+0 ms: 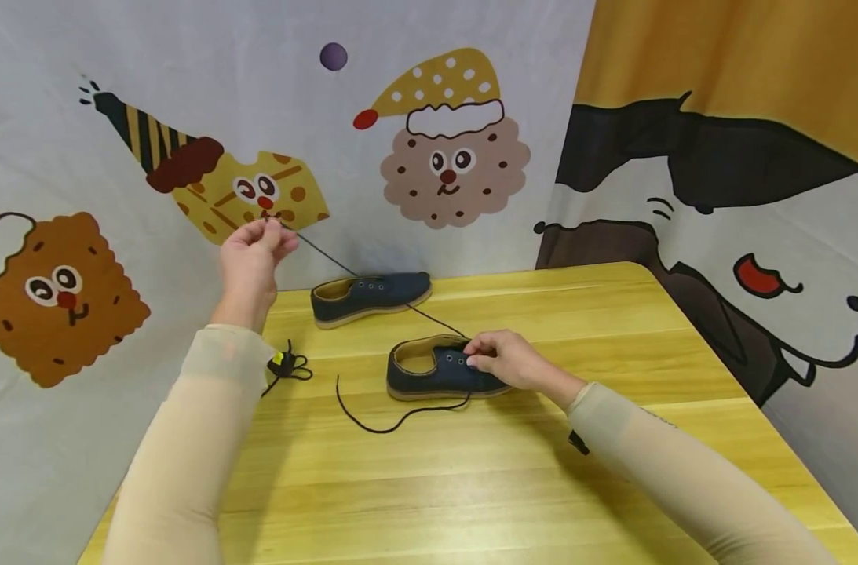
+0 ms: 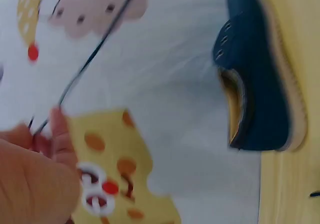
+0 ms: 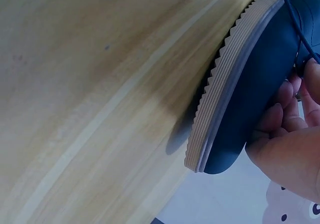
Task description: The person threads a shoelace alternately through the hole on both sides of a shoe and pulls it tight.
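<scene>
My left hand (image 1: 250, 255) is raised at the left and pinches the end of a black shoelace (image 2: 95, 51). The lace stretches taut past the far shoe to the near one. My right hand (image 1: 509, 359) holds the near navy shoe (image 1: 429, 383) at its eyelets, thumb and fingers curled against the upper (image 3: 260, 98). Its fingertips are partly hidden. The lace's other end (image 1: 379, 431) lies curved on the table in front of this shoe. Behind it stands a matching navy shoe (image 1: 379, 294), no lace visible in its eyelets.
A tied bundle of black lace (image 1: 285, 365) with a yellow tag lies at the table's left. The wooden table (image 1: 372, 502) meets a cloth backdrop (image 1: 358, 173) printed with cartoon figures, close behind the far shoe.
</scene>
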`<state>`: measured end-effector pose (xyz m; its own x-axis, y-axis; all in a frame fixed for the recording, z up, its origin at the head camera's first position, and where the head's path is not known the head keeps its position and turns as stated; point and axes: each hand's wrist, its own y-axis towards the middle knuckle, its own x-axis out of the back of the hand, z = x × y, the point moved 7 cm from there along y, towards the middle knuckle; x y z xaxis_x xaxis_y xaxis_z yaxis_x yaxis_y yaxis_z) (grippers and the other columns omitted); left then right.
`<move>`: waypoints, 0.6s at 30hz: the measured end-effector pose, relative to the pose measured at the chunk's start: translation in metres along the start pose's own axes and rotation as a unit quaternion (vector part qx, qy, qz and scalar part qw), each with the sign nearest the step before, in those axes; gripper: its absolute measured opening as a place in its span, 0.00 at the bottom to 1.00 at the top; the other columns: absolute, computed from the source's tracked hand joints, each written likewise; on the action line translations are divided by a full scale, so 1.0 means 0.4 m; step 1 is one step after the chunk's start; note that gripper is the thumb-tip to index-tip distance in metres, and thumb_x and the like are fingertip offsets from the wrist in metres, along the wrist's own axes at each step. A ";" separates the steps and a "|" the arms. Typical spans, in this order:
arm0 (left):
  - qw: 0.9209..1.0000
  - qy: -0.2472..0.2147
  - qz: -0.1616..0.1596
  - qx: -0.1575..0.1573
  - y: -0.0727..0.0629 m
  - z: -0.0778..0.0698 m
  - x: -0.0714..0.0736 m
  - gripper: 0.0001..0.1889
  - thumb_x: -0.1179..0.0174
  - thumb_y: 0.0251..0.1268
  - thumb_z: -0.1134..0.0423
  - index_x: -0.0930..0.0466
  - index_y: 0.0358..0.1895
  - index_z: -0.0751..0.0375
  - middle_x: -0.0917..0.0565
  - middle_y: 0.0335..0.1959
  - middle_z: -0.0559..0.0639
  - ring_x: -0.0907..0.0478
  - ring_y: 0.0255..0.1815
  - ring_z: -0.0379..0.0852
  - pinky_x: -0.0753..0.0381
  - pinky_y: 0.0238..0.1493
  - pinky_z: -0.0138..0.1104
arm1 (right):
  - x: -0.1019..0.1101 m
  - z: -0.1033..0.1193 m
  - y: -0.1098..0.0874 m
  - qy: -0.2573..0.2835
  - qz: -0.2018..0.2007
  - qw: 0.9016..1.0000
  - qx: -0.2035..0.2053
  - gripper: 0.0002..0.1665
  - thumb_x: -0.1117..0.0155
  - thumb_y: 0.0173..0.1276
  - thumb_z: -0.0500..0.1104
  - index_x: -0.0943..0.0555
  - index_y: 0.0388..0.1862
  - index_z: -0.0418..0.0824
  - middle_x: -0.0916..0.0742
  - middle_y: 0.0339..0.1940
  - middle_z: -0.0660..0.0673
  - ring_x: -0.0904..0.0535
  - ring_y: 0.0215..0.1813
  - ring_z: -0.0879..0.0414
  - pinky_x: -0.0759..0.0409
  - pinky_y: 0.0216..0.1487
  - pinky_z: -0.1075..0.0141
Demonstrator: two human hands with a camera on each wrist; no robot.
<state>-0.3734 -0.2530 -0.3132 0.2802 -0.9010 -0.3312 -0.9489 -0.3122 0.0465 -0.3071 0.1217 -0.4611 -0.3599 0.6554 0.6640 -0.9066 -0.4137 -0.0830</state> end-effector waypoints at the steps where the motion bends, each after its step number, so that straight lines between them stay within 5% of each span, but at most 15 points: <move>1: 0.998 0.059 0.015 0.016 -0.015 0.016 -0.013 0.19 0.33 0.61 0.56 0.19 0.52 0.61 0.16 0.45 0.53 0.14 0.38 0.44 0.14 0.47 0.33 | -0.001 0.001 0.001 -0.002 -0.001 1.000 0.003 0.05 0.36 0.71 0.46 0.16 0.44 0.52 0.14 0.38 0.52 0.21 0.38 0.58 0.21 0.40 0.65; 4: 0.968 0.229 0.086 0.055 -0.079 0.088 -0.083 0.19 0.34 0.65 0.54 0.18 0.56 0.57 0.16 0.50 0.51 0.16 0.41 0.45 0.15 0.47 0.37 | 0.000 0.000 0.002 -0.007 -0.004 1.000 0.005 0.05 0.36 0.71 0.46 0.16 0.43 0.52 0.13 0.38 0.52 0.20 0.38 0.59 0.21 0.40 0.66; 7: 0.920 0.353 0.162 0.051 -0.161 0.171 -0.173 0.15 0.35 0.66 0.53 0.15 0.52 0.51 0.14 0.52 0.47 0.18 0.47 0.45 0.17 0.49 0.39 | 0.006 -0.001 0.002 -0.012 -0.011 1.000 0.006 0.06 0.36 0.71 0.47 0.15 0.43 0.52 0.12 0.39 0.52 0.19 0.37 0.60 0.21 0.40 0.66; 13: 0.842 0.464 0.271 -0.033 -0.292 0.312 -0.315 0.09 0.34 0.65 0.55 0.11 0.44 0.50 0.10 0.42 0.45 0.17 0.38 0.42 0.20 0.35 0.32 | 0.009 0.003 0.005 -0.022 -0.016 0.999 0.017 0.06 0.37 0.72 0.46 0.15 0.44 0.51 0.12 0.39 0.52 0.19 0.37 0.60 0.21 0.39 0.65; 18: 0.798 0.517 0.296 -0.094 -0.344 0.368 -0.363 0.08 0.34 0.65 0.56 0.10 0.43 0.49 0.10 0.42 0.45 0.15 0.40 0.41 0.17 0.37 0.32 | 0.004 -0.001 0.001 -0.022 -0.009 1.000 0.020 0.05 0.38 0.72 0.46 0.16 0.42 0.50 0.14 0.35 0.51 0.21 0.35 0.58 0.22 0.37 0.65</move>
<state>-0.3049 -0.0349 -0.4100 -0.1461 -0.6437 0.7512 -0.9484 0.3071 0.0787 -0.3079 0.1226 -0.4604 -0.3318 0.6350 0.6976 -0.9035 -0.4266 -0.0415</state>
